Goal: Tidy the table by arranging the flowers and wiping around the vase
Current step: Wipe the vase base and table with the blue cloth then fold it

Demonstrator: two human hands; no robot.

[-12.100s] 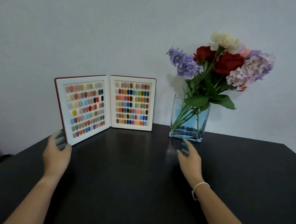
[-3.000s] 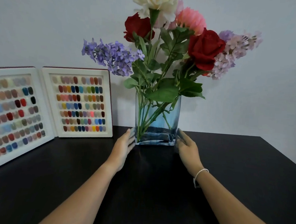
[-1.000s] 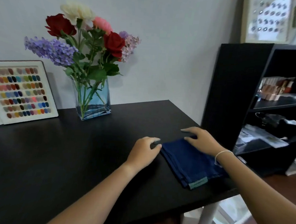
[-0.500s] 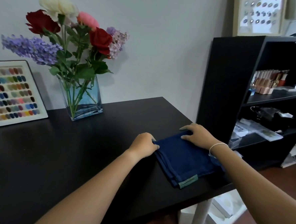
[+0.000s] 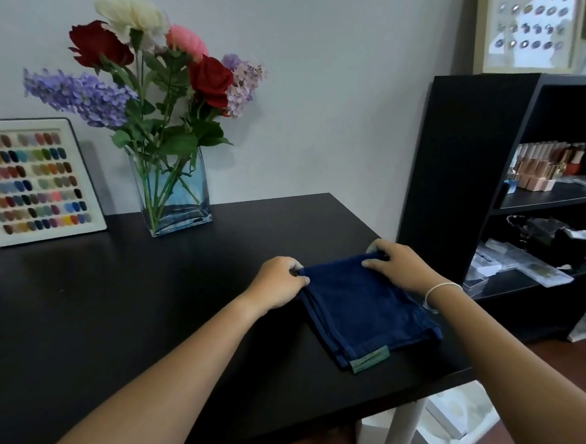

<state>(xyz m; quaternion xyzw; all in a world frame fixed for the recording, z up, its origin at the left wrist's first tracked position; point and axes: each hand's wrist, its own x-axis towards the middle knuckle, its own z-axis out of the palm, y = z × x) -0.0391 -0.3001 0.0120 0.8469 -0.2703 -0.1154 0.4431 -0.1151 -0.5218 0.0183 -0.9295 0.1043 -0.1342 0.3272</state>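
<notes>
A folded dark blue cloth [image 5: 365,312] with a small green label lies near the right front corner of the black table [image 5: 90,312]. My left hand [image 5: 279,282] pinches its far left corner. My right hand [image 5: 398,264] grips its far right corner, fingers curled over the edge. A clear blue-tinted glass vase [image 5: 175,194] stands at the back of the table against the wall. It holds flowers [image 5: 156,72]: red roses, a cream bloom, a pink one, purple and lilac sprays.
A white nail-colour swatch board [image 5: 33,182] leans against the wall left of the vase. A black shelf unit [image 5: 513,187] with bottles and boxes stands close to the table's right edge. White boxes [image 5: 444,416] lie on the floor beside the white table leg.
Both hands went from resting on the cloth to closing on its far corners. The view swung back slightly left, so the vase sits nearer the middle.
</notes>
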